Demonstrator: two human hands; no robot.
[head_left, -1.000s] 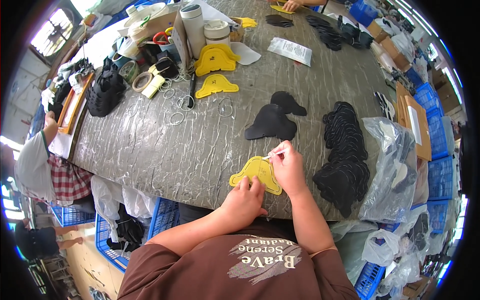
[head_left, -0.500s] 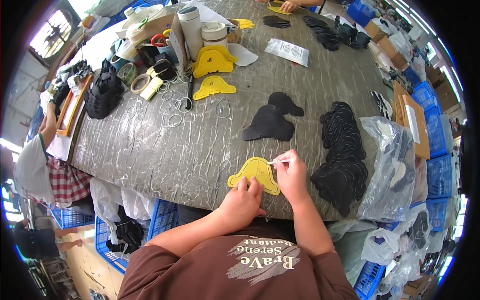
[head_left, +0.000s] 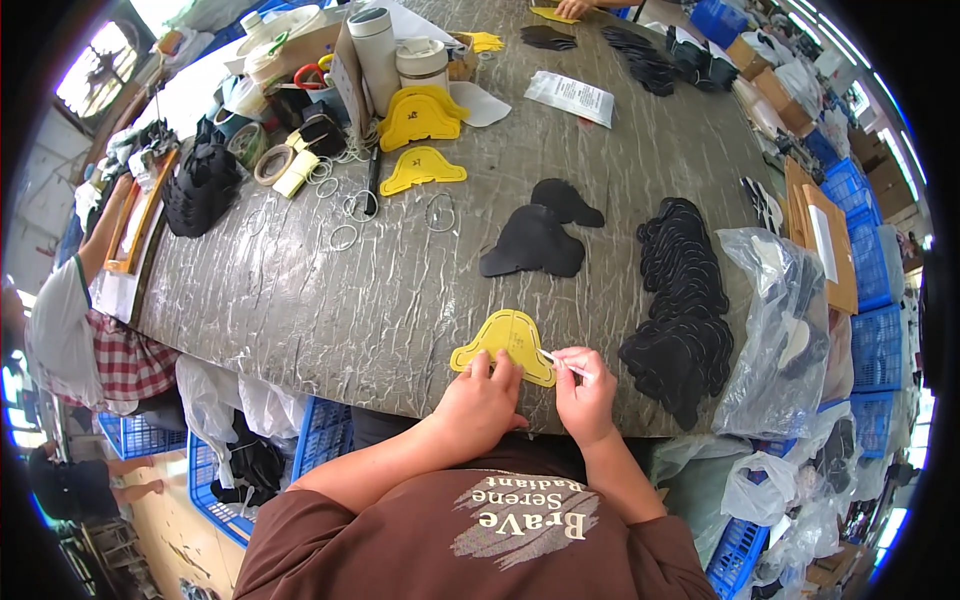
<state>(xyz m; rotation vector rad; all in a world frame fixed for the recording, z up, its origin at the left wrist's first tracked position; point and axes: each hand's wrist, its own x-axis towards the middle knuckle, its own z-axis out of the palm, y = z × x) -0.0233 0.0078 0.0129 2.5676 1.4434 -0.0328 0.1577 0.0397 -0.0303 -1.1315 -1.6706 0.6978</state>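
Note:
A yellow bell-shaped template (head_left: 512,328) with slots along its border lies near the table's front edge. My left hand (head_left: 472,408) rests on its lower part, fingers stretched out and pressing it flat. Pinched in my right hand (head_left: 585,398) is a thin white pen (head_left: 550,357), its tip at the template's right edge. Whatever lies under the template is hidden. Beyond it are a black bell-shaped piece (head_left: 535,245) and another black piece (head_left: 567,202) partly behind it. To the right, a long overlapping row of black pieces (head_left: 682,270) ends in a pile near the front edge.
More yellow templates (head_left: 424,170) lie at the back left, near rubber bands (head_left: 343,237), a black marker (head_left: 373,185), tape rolls and a white bottle (head_left: 374,60). A white packet (head_left: 570,98) lies farther back. Clear plastic bags (head_left: 772,340) line the right edge. Other people work at the table.
My right hand has moved down along the template's right edge with the pen, from its upper right side to lower down. My left hand stays on the template.

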